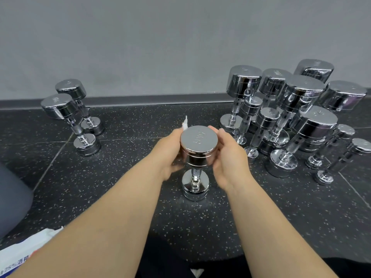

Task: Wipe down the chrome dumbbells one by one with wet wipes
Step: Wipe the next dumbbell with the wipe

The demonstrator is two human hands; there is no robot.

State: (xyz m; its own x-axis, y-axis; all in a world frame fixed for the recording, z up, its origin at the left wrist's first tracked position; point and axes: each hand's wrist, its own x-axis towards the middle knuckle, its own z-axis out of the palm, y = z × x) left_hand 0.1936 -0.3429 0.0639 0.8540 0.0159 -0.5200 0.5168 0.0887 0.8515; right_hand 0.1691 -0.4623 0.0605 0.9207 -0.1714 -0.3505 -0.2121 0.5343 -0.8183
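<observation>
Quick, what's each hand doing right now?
Left hand: holds a wet wipe against the dumbbell.
Right hand: grips the dumbbell's top head.

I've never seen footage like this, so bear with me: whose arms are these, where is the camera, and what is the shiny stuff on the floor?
One picture, from a camera worn on a person's head, looking forward and down; the bare arms are theirs. The left hand and right hand grip the top head of a chrome dumbbell standing upright on the speckled floor. The left hand also holds a white wet wipe against it. At the left stand two more dumbbells, at the right a crowded group. A wipes pack lies lower left.
</observation>
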